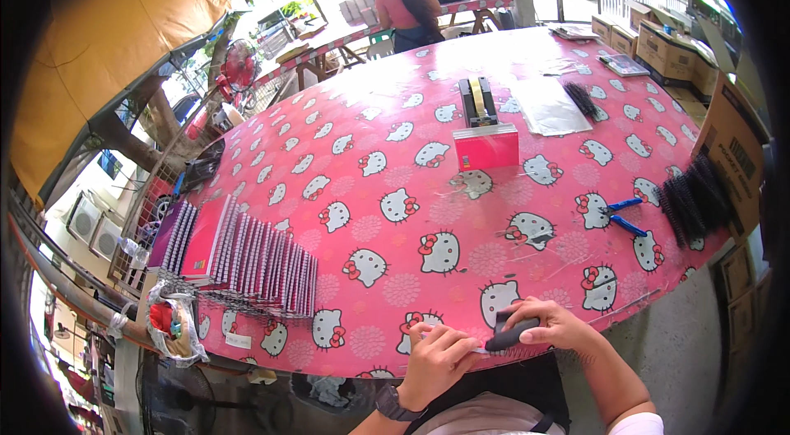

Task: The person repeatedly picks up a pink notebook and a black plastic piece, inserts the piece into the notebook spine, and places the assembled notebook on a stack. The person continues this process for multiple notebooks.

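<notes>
My left hand, with a black watch on its wrist, is closed on a thin, pale-edged item at the table's near edge. The item is seen nearly edge-on, so its kind is unclear. Just right of it, my right hand is closed around a dark grey, cloth-like piece that meets the pale item's end. Fine dark coil loops show below the right hand. On the left side of the table stand rows of spiral notebooks, with a red-covered one at their end.
Blue-handled pliers and bundled black coils lie on the right. A pink stack sits before a tape dispenser, near plastic sheets. Cartons stand at right; two people are beyond. A plastic bag hangs left.
</notes>
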Tool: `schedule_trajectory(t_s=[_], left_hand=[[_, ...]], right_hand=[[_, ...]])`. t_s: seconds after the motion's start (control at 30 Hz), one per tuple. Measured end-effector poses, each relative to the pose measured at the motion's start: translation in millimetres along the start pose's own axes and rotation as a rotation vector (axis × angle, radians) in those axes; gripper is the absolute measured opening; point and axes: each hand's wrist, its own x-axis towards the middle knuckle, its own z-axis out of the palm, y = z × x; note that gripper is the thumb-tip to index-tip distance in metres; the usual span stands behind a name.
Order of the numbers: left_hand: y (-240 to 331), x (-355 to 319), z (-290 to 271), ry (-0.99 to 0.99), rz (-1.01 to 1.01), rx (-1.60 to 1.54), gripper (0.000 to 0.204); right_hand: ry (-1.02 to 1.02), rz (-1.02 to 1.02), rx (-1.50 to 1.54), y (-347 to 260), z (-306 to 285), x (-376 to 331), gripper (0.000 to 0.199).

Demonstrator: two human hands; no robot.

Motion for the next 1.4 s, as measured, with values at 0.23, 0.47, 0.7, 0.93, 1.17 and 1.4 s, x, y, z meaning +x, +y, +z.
schedule_trajectory(t_s=[0.23, 0.47, 0.7, 0.93, 1.17, 1.4], left_hand=[[-1.6, -1.8, 1.7, 0.005, -0.004, -0.040, 0.038], [-5.3, -3.0, 2.7, 0.027, -0.025, -0.099, 0.064], [-1.6, 1.8, -1.5, 0.046, -0.085, -0.094, 0.061], [-33.9, 1.3, -20.4, -0.036, -0.053, -0.057, 0.028], [-37.3, 0.7, -20.5, -0.005, -0.068, -0.168, 0.029], [-54.4, -13.0, -25.6, 0.114, -0.203, -0.158, 0.033]], right_hand=[[0.103, 0.065, -0.224, -3.2, 6.3, 4.8, 0.047], [0.104, 0.013, -0.293, -10.9, 1.2, 16.7, 0.042], [0.028, 0.001, -0.336, -12.1, 1.3, 22.8, 0.041], [-0.039, 0.007, -0.227, -12.8, 7.3, 39.4, 0.047], [-0.111, 0.003, -0.146, -16.3, 6.4, 49.1, 0.044], [-0.099, -0.078, -0.024, -14.2, 13.4, 52.1, 0.045]])
